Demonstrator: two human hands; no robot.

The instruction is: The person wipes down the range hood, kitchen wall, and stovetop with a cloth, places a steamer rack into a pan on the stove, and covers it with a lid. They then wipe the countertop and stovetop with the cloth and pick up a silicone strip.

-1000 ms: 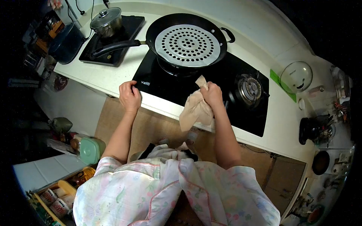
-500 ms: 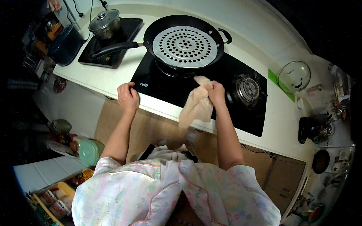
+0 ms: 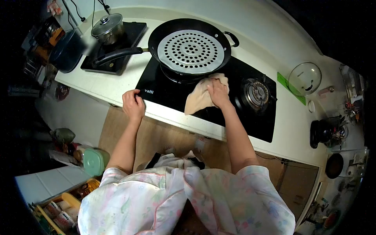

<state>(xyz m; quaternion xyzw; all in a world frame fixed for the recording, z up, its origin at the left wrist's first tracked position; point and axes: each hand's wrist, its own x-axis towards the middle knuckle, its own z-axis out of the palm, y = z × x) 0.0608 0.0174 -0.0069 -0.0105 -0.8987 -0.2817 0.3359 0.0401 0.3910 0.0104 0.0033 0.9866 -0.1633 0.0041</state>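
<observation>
On the black cooktop [image 3: 256,125], the right hand [image 3: 218,93] lies over a cloth [image 3: 197,98], grip loosely spread.

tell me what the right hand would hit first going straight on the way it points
Probably the near side of the wok, just past the cloth under the right hand, though depth is hard to judge.

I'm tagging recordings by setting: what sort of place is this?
Probably a home kitchen: a black cooktop set into a white counter, a wok standing on the cooktop, and a lidded pot nearby.
</observation>
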